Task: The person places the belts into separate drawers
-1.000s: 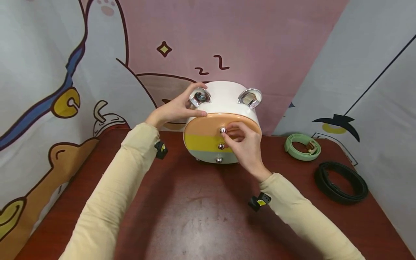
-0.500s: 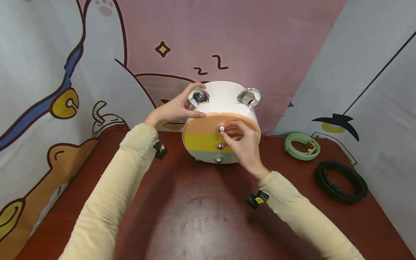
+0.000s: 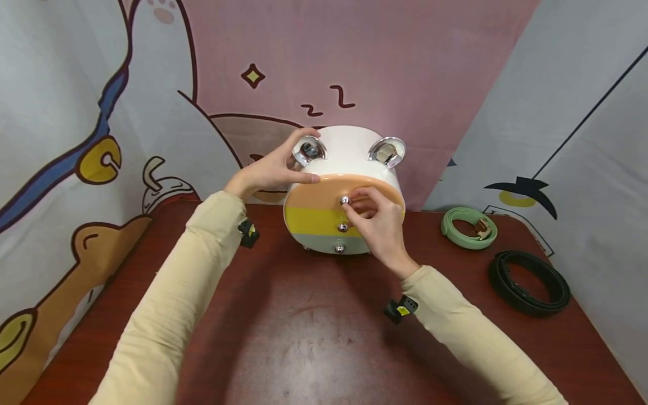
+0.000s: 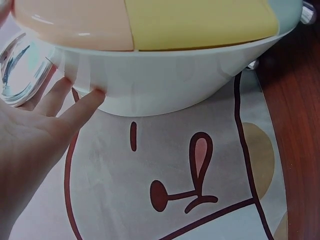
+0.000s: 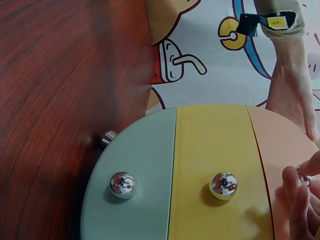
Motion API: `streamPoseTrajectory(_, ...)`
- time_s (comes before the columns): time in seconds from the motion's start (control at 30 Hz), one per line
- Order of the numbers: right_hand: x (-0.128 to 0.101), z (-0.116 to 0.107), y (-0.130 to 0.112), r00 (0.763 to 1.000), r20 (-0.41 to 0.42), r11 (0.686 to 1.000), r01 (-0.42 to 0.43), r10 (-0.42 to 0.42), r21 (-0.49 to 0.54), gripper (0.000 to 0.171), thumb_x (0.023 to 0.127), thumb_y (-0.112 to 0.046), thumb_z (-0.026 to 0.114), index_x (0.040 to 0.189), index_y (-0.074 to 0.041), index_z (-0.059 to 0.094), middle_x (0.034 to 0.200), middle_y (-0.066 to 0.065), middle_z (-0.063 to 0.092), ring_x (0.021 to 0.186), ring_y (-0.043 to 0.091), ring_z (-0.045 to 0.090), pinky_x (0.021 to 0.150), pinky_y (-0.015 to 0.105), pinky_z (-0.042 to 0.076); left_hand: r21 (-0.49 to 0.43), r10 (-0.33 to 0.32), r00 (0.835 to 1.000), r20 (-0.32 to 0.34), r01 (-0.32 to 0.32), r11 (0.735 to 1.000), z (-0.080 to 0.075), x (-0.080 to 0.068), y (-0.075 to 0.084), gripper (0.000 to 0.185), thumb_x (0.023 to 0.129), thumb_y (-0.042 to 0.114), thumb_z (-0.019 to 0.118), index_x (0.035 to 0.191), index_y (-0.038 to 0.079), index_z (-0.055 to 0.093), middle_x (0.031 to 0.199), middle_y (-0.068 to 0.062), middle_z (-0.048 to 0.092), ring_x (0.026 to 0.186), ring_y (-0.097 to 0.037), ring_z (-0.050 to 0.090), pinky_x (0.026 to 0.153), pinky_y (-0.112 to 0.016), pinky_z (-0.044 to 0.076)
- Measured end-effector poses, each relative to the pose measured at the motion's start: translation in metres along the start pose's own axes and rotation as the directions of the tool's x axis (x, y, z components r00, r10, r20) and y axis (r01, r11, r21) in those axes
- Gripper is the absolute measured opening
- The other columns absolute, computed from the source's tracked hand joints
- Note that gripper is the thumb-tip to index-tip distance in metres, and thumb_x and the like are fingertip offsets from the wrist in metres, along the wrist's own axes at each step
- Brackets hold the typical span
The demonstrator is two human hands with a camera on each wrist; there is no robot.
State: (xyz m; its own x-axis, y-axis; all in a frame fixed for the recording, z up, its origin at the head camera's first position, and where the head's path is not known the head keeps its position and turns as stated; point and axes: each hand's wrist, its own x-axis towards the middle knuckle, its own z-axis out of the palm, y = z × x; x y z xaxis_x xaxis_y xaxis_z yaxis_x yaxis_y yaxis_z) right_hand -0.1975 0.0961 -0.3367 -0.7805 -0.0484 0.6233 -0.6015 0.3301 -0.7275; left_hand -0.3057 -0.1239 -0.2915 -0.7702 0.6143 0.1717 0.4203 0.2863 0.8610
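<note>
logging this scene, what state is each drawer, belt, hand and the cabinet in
white cabinet: standing on the table
orange drawer: closed
yellow drawer: closed
grey-green drawer: closed
green belt: coiled
black belt: coiled
left hand: holding the cabinet's upper left
right hand: pinching the orange drawer's knob

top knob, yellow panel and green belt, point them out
top knob (image 3: 344, 199): head view, exposed silver face
yellow panel (image 5: 210, 147): right wrist view, bare surface beside its knob
green belt (image 3: 467, 243): head view, near side of coil
</note>
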Motion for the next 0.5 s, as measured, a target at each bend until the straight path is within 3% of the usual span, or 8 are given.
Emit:
streamPoseTrajectory(0.27,0.0002,0.0003,-0.0004,1.0,-0.006,1.0,0.021,-0.022,-0.019,0.017,0.079,0.014,0.071,0.094,0.014,0.061,0.079,0.025,0.068,0.062,0.035,0.066,0.054,0.016,0.048,-0.005,0.016,1.0,0.009,-0.016,1.0,-0.0005,0.002,-0.0019,0.081,0.085,0.006,0.074,0.144,0.023,0.022,0.135,-0.009,0.037,0.092,-0.029,0.061,0.08,-0.033,0.048)
streamPoseTrajectory(0.5,-0.0017,-0.0004,0.0009,1.0,0.012,1.0,-0.015,0.015,0.019,0.019,0.081,0.012,0.07,0.098,0.014,0.061,0.084,0.025,0.068,0.065,0.037,0.066,0.055,0.016,0.048,0.044,0.01,1.0,-0.005,-0.01,0.999,-0.0007,0.0011,-0.0006,0.081,0.084,0.01,0.075,0.144,0.024,0.022,0.132,-0.009,0.041,0.086,-0.027,0.061,0.078,-0.032,0.047)
